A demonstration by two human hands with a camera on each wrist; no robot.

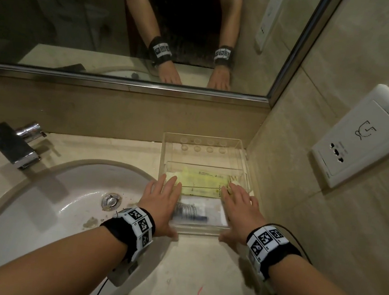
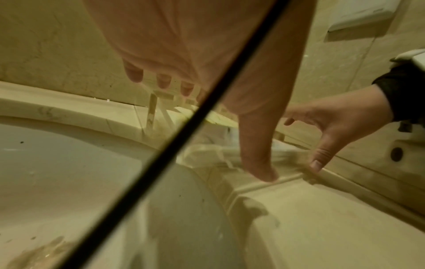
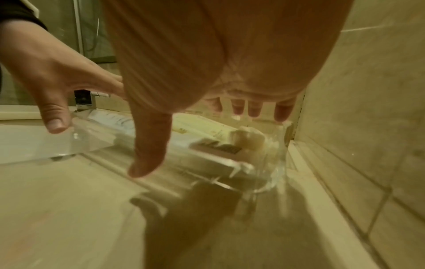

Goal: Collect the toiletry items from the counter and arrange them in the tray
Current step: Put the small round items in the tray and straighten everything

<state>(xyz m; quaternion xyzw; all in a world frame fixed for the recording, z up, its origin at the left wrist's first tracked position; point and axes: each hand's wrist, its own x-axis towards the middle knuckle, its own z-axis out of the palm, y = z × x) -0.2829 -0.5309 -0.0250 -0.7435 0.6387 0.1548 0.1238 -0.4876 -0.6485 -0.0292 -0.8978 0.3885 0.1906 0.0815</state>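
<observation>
A clear acrylic tray [image 1: 204,140] stands on the counter in the right corner, against the tiled wall. In it lie yellow-green packets [image 1: 199,179], a white packet with blue print [image 1: 193,213] and a small white item [image 1: 234,182]. My left hand [image 1: 161,201] lies over the tray's left side with straight fingers, its thumb down at the front edge. My right hand [image 1: 237,207] mirrors it on the right side. The right wrist view shows the tray [image 3: 92,138], the white item [image 3: 248,140] and both thumbs against the front wall. Neither hand curls round anything.
A white sink basin [image 1: 50,204] with a chrome faucet [image 1: 13,145] lies left of the tray. A mirror [image 1: 130,20] runs along the back wall. A white wall socket [image 1: 367,139] sits on the right wall. Bare counter [image 1: 198,280] lies in front of the tray.
</observation>
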